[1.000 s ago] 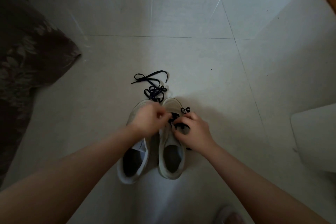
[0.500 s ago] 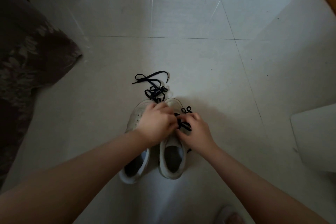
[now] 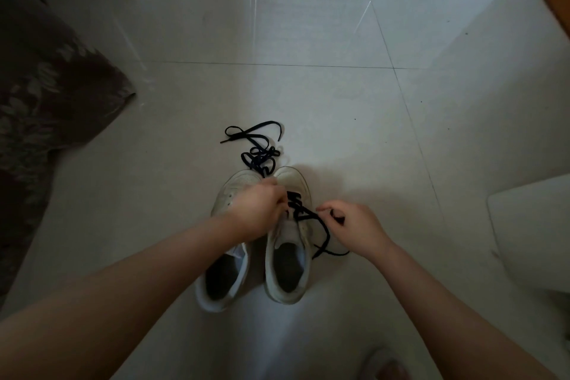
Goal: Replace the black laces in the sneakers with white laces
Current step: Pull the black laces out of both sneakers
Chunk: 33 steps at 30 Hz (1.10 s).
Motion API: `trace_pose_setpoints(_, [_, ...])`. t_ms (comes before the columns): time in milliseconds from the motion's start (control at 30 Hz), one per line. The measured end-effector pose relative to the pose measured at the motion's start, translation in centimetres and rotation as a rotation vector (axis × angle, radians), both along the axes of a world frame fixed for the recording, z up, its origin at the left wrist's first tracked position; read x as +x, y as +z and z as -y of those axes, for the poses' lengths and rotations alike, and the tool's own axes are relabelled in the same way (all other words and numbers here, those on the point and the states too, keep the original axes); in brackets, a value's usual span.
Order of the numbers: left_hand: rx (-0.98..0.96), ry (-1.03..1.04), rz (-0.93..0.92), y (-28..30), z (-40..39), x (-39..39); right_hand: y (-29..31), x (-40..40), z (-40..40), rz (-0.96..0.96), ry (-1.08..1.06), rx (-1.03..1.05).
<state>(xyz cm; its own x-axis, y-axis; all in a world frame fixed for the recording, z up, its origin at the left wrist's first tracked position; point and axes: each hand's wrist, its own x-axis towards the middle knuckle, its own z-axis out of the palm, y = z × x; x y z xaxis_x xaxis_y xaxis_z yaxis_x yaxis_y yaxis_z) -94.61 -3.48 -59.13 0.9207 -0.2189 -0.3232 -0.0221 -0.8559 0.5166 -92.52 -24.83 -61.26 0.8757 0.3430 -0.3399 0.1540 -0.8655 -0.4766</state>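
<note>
Head view: pair of white low-top leather sneakers on pale grey tiled floor (image 3: 308, 40), toes pointing away from the person, side by side and nearly touching. Landmark = right white sneaker (image 3: 290, 256).

- Left white sneaker (image 3: 225, 274): just left of the landmark, no lace visible in it, front part hidden under the left hand.
- Loose black flat lace (image 3: 256, 145): tangled pile on the floor just beyond the two toes.
- Black lace threaded in the right sneaker (image 3: 296, 200): crossing the front eyelets of the landmark; a free length runs off its right side to the right hand, then loops down to the floor beside the shoe.
- Left hand (image 3: 256, 210): over the landmark's front eyelets, fingers curled at the lace; exact pinch hidden by the hand itself.
- Right hand (image 3: 354, 225): just right of the landmark, thumb and fingers pinching the free lace length, pulled sideways off the shoe.
- Dark brown leaf-patterned fabric (image 3: 46, 102): well left of the landmark.
- Pale rounded-corner object (image 3: 530, 241): well right of it, cut off by the frame edge.
- Bare toes (image 3: 388, 370): near the bottom edge, below and right of the landmark.

No brand marks or writing legible on the shoes; too dim. White laces not visible.
</note>
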Motion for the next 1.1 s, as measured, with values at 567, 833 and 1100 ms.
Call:
trace_pose_setpoints(567, [-0.918, 0.936, -0.355, 1.0, -1.2, -0.2, 0.3, 0.9, -2.5, -0.365, 0.058, 0.122])
trace_pose_setpoints(833, [-0.136, 0.655, -0.044, -1.1, -2.7, -0.8, 0.4, 1.0, -1.9, -0.314, -0.094, 0.187])
trace_pose_setpoints(1100, [0.202, -0.129, 0.255, -0.8, -1.1, -1.4, 0.8, 1.0, -3.5, -0.262, 0.033, 0.155])
